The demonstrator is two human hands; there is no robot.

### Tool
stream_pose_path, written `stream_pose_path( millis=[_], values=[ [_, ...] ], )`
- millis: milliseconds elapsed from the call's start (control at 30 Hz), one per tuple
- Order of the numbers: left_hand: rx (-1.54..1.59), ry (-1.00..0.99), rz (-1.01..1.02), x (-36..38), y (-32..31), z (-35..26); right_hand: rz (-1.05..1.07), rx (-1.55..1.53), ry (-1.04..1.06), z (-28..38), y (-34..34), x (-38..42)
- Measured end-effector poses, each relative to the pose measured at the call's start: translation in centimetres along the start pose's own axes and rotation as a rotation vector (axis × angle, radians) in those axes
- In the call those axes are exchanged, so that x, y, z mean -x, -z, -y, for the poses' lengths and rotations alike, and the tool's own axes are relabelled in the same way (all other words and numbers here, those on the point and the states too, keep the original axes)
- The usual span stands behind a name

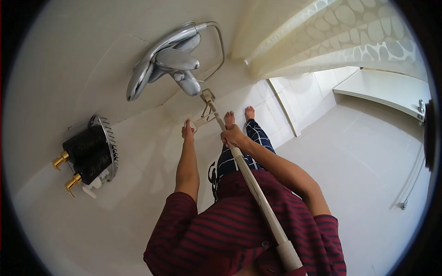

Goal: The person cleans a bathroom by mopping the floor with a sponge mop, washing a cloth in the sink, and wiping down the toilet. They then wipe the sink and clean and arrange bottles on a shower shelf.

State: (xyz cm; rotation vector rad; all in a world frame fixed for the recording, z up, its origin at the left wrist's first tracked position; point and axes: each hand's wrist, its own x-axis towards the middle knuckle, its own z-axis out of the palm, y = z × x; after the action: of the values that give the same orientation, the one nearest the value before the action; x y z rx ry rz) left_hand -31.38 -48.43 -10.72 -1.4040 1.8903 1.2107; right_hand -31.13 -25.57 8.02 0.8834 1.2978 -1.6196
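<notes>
My right hand (234, 137) is wrapped round a long pale pole (258, 191), which runs from the bottom of the view up toward the shower mixer. At the pole's far end is a pale head with a thin frame (208, 95), just below the mixer's spout. My left hand (188, 130) is closed at the end of a pale bar (202, 121) that reaches sideways from the pole. My bare feet (229, 118) stand on the light floor beyond the pole.
A chrome shower mixer (177, 60) with a hose is on the wall above. Two black bottles with gold pumps (92, 154) sit in a wire rack at left. A patterned curtain (322, 37) hangs at upper right, near a white cabinet (382, 89).
</notes>
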Motion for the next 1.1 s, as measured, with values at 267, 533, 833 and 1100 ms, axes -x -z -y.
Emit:
stream_pose_path(
  millis=[267, 533, 833, 1100],
  values=[
    [0.131, 0.057, -0.089, -0.2, 0.1, 1.9, -0.051, 0.022, -0.01, 0.4, -0.4, -0.9],
    [0.062, 0.066, -0.072, 1.0, -0.1, 0.8, -0.1, -0.029, -0.091, -0.9, -0.2, -3.1],
    [0.037, 0.033, 0.009, 0.3, -0.9, 1.5, -0.152, -0.154, -0.075, -3.2, 0.0, -5.6],
    [-0.017, 0.045, -0.033, 2.4, -1.2, 0.4, -0.148, -0.197, -0.052, -3.2, -0.2, -6.1]
  ],
)
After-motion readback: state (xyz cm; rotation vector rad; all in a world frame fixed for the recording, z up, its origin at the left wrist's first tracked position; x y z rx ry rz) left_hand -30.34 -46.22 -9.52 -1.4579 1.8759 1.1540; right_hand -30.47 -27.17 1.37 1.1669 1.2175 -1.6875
